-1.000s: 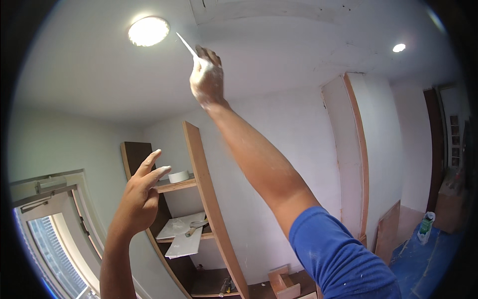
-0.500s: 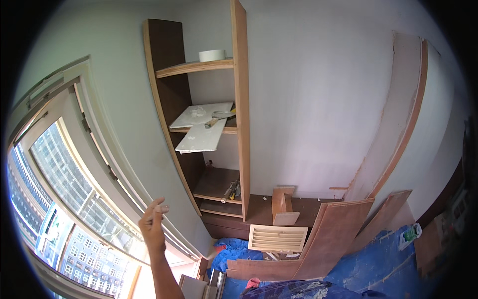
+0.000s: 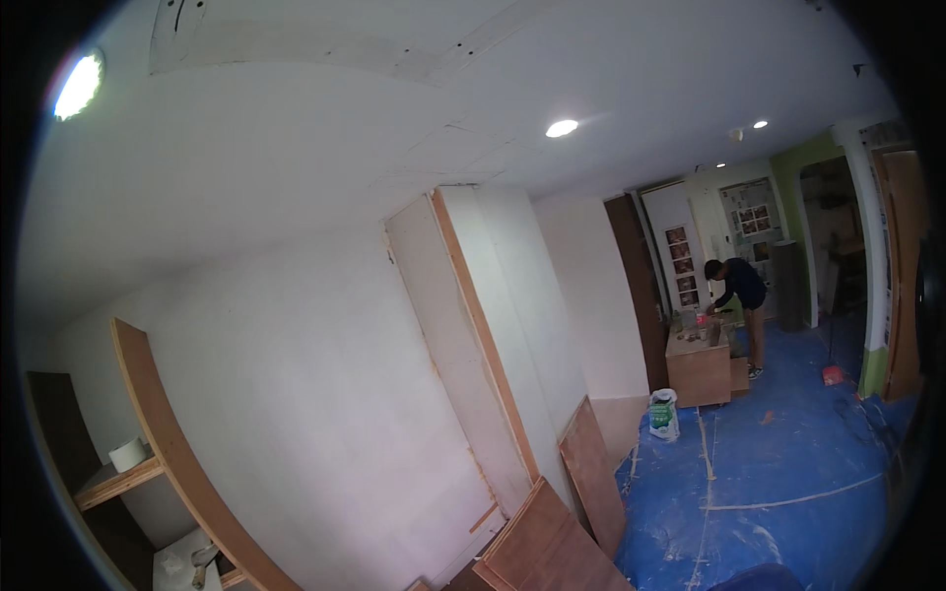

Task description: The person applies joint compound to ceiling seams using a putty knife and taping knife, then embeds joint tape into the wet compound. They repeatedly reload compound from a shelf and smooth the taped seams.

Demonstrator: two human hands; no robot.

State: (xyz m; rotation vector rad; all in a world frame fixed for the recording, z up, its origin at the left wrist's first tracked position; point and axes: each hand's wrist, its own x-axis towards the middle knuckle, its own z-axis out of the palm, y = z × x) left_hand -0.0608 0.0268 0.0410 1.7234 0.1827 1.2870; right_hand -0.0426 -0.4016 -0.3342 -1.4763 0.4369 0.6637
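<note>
Neither of my hands shows in the head view now. At the lower left stands an open wooden shelf unit (image 3: 182, 463) with a dark inner side. A white roll of tape (image 3: 127, 453) rests on its upper shelf. On the shelf below, partly cut off, a putty knife (image 3: 203, 563) lies on a white board (image 3: 172, 565). Flat brown wood panels (image 3: 552, 547) lean at the bottom middle, and another panel (image 3: 594, 473) leans against the wall beside them.
Blue sheeting (image 3: 729, 473) covers the floor on the right. A white and green bag (image 3: 664, 414) stands near a wooden box-like bench (image 3: 698, 374). Behind it another person (image 3: 744, 286) bends over the bench. A red dustpan (image 3: 833, 375) lies farther right. Ceiling lights (image 3: 562, 128) are lit.
My view has swung right and up, from the window and shelves to the ceiling and far room. The hand raised beside the window has left the view.
</note>
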